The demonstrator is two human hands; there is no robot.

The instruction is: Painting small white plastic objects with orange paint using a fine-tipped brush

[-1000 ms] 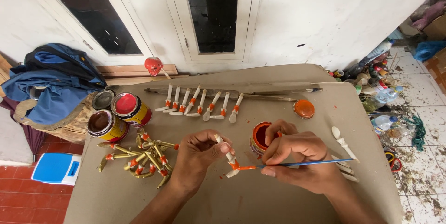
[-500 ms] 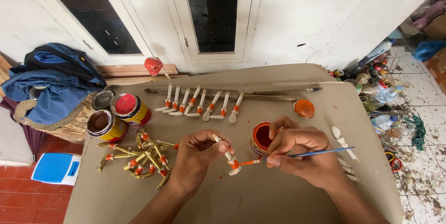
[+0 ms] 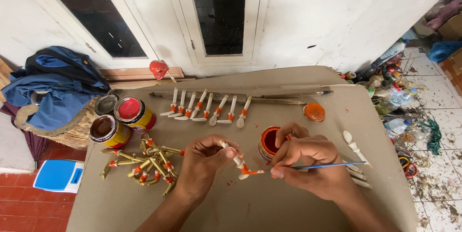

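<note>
Carved wooden piece [image 3: 237,161], pale, thin, looks light and stiff but snappable, with wet orange paint near its tip, so the bare upper stem is the place to grip; left hand [image 3: 204,161] pinches it there above the surface, right hand [image 3: 308,162] pinches a fine brush [image 3: 323,166] touching the painted band

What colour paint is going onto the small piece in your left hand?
Orange, on the pale piece, brushed by the paintbrush; head view.
</note>
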